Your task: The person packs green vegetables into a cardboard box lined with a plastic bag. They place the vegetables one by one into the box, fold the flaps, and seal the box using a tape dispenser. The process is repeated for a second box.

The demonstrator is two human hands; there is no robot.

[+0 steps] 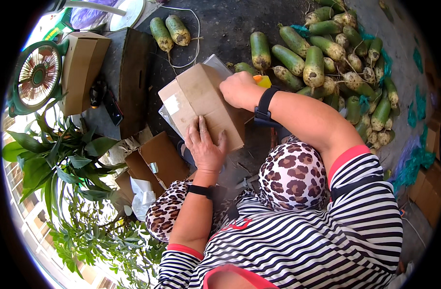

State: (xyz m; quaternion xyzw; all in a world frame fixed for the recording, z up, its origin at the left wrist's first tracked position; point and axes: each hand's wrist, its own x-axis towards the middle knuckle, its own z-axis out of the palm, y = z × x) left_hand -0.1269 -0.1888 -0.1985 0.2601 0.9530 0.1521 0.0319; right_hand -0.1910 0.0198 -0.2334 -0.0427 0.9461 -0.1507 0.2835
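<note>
A brown cardboard box (201,96) stands in front of me, slightly turned, with a pale label patch on its upper face. My left hand (206,147) lies on the near part of the box, fingers stretched out and pressed to the cardboard. At the box's right edge, my right hand (237,90) is closed in a fist. Just beyond that fist shows a small yellow and orange object (264,81); most of it is hidden, so its kind does not show. A greyish flat surface (215,64) shows under the box's far side.
A heap of green radishes (314,67) covers the right. Two radishes (170,31) lie far left of it by a white cord (197,29). A fan (37,74), another carton (83,67) and a dark box (129,72) stand left, above a leafy plant (52,149) and an open carton (162,156).
</note>
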